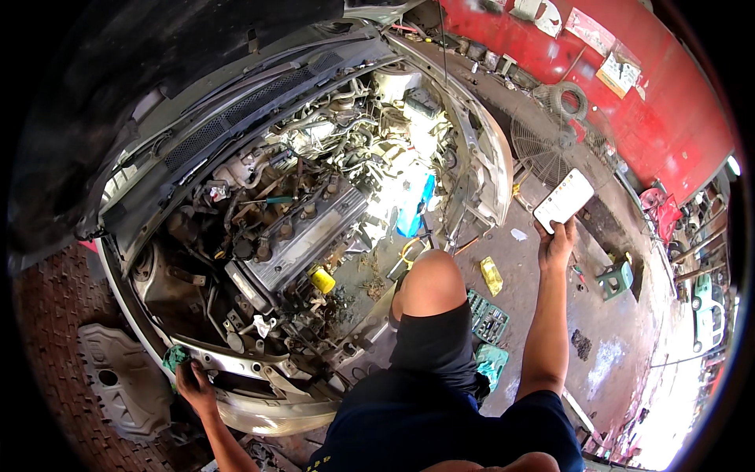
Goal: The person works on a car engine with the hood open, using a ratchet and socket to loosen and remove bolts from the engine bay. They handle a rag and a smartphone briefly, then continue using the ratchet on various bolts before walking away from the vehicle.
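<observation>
My right hand (557, 240) holds up a white smartphone (563, 200) with its screen lit, off to the right of the open engine bay. My left hand (195, 381) grips a crumpled green cloth (177, 358) at the front left edge of the car's body (236, 363). In the engine bay sit a long metal valve cover (307, 236), a yellow cylinder (321, 279) and a bright blue object (415, 203) under strong light. My bent knee (429, 287) rises at the bay's front right.
On the ground lie a green socket case (487, 318), a yellow package (491, 275) and a metal undertray (118, 377). Rightward stand a green stool (613, 279), a fan (543, 149), a tire (570, 102) and a red wall (653, 94). The raised hood (110, 94) overhangs the upper left.
</observation>
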The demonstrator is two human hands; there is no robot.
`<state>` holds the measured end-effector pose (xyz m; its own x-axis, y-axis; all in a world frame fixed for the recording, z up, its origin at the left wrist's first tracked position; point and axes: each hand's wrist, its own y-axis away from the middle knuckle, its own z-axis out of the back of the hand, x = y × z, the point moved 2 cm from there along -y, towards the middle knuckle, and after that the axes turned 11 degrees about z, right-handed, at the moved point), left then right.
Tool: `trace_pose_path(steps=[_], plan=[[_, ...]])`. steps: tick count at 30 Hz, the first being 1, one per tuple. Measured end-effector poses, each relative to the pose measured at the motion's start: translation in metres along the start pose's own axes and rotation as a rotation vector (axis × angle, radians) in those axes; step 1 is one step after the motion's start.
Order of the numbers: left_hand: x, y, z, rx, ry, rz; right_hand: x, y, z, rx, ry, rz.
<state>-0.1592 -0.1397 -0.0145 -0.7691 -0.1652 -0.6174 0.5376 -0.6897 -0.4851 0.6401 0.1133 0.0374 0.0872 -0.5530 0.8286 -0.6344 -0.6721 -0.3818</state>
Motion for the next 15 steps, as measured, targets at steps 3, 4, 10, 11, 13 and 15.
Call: trace_pose_path(steps=[3,4,10,11,13,15], plan=[[0.008,0.002,-0.002,-0.039,-0.022,-0.023,0.003,0.010,-0.011,0.057,-0.028,0.011],[0.012,0.002,-0.003,-0.058,-0.029,-0.033,0.004,0.013,-0.016,0.078,-0.016,0.024],[0.024,0.004,-0.003,-0.090,-0.106,-0.081,0.003,0.017,-0.024,0.094,0.055,0.030],[0.024,0.004,-0.003,-0.094,-0.121,-0.089,0.001,0.017,-0.024,0.093,0.059,0.027],[0.020,0.003,-0.002,-0.009,-0.038,0.026,-0.002,0.016,-0.023,0.085,0.057,0.027],[0.024,0.005,-0.004,-0.051,-0.036,0.009,-0.007,0.015,-0.023,0.077,0.053,0.025]])
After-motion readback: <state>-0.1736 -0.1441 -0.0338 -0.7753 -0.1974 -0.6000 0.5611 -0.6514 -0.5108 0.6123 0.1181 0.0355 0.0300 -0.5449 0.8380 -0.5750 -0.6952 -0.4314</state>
